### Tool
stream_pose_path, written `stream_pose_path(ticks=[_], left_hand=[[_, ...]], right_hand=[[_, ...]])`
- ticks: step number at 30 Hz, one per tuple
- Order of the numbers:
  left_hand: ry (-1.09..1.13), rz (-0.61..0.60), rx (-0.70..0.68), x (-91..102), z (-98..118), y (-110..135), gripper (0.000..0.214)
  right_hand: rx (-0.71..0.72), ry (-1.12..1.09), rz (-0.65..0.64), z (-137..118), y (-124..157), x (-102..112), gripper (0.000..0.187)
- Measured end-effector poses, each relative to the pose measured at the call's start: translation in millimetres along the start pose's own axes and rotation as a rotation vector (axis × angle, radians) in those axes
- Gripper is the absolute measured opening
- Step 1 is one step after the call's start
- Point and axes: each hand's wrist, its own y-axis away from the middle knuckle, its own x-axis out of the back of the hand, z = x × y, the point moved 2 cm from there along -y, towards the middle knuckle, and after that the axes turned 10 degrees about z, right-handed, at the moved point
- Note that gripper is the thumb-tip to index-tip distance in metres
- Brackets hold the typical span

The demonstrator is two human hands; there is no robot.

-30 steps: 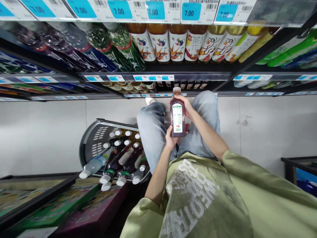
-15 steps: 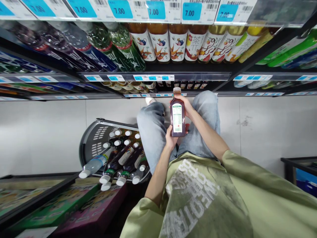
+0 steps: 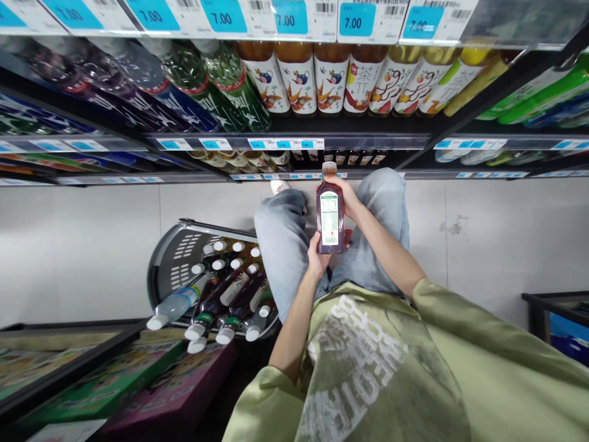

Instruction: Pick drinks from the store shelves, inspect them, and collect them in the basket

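Between my knees I hold a dark drink bottle (image 3: pixel 330 221) with a white cap and a white and green back label turned up towards me. My left hand (image 3: pixel 317 259) grips its base from the left, thumb on the near side. Around the neck and upper right side, my right hand (image 3: pixel 346 195) is closed. Fingers behind the bottle are mostly hidden. To the left of my legs stands a grey shopping basket (image 3: pixel 161 252) filled with several bottles, among them a clear bottle (image 3: pixel 177 305) leaning over its rim.
Ahead are shelves (image 3: pixel 294 140) of drinks, with several tea bottles (image 3: pixel 294 86) and green bottles (image 3: pixel 237 86) above price tags. Low racks with boxes (image 3: pixel 105 380) stand at lower left. Another dark rack (image 3: pixel 552 301) is at the right. Pale floor tiles (image 3: pixel 488 239) lie between.
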Motion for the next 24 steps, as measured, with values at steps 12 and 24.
stream_pose_path(ticks=[12, 24], left_hand=[[0.016, 0.029, 0.000, 3.1, -2.5, -3.2, 0.063], [0.024, 0.015, -0.012, -1.1, -1.2, -1.5, 0.063]], right_hand=[[-0.021, 0.020, 0.001, -1.5, 2.3, -1.3, 0.031], [0.000, 0.032, 0.004, 0.4, -1.0, 1.2, 0.033]])
